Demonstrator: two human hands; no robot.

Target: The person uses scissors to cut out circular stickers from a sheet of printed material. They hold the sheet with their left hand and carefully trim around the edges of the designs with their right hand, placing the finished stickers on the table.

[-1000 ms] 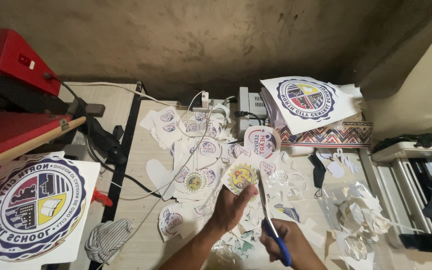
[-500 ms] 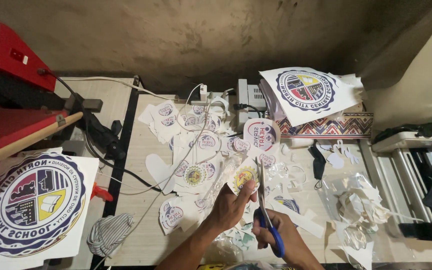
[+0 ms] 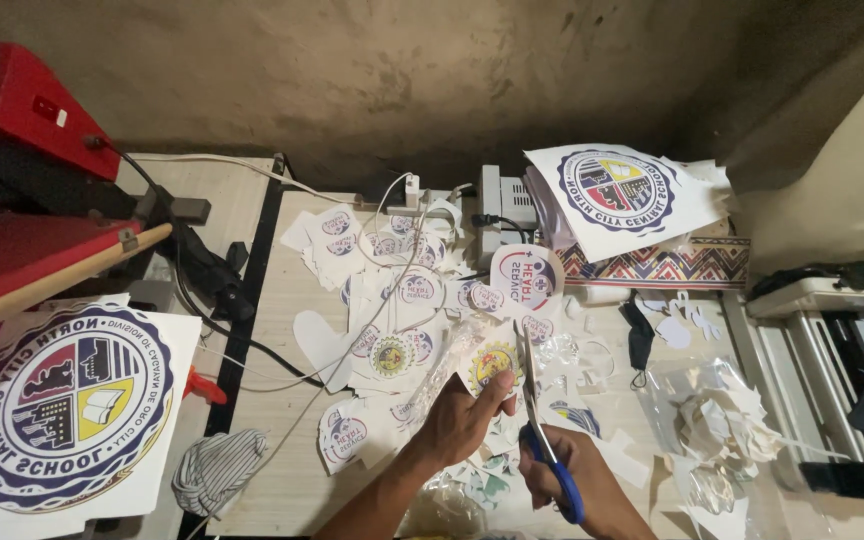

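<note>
Scissors (image 3: 537,420) in right hand (image 3: 577,480) cut round emblem print (image 3: 493,365) held by left hand (image 3: 457,425).

The scissors (image 3: 550,445) have blue handles and grey blades. The paper cutout (image 3: 493,365) is white with a yellow and red round emblem. The large printed sheet (image 3: 60,398) shows a navy-ringed seal quartered in red, yellow and blue. The heat press (image 3: 22,150) is red. The cloth (image 3: 214,470) is grey-and-white striped.
</note>
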